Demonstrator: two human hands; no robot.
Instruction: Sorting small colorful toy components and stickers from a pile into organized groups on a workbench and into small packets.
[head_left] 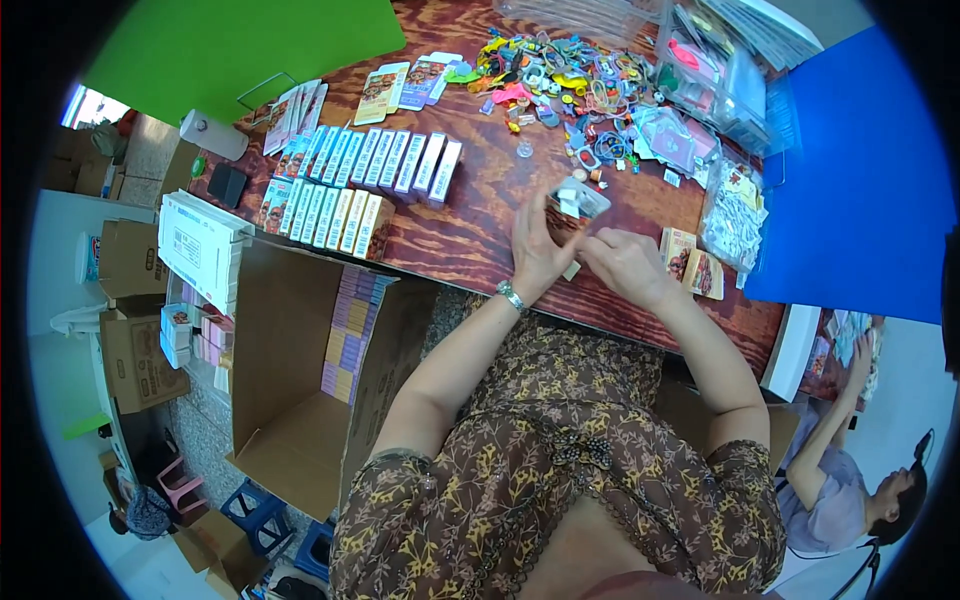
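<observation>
My left hand (540,250), with a watch at the wrist, is wrapped round a small brown printed carton (568,217) held above the table's near edge. At the carton's far end a clear plastic piece with white bits (577,200) shows. My right hand (628,265) is closed beside it, fingertips pressed together at the carton's near right side. What those fingertips pinch is hidden. A pale yellow flap or slip (572,271) shows below the hands. Just right of my right hand lie flat, unfolded-looking yellow-brown cartons (690,262).
Two rows of filled-out small cartons (345,180) stand at left. Flat cartons (383,92) lie behind them. A pile of colourful small trinkets (580,80) covers the back. White packets in a clear bag (735,215) lie at right. A large cardboard box (290,370) stands open below left.
</observation>
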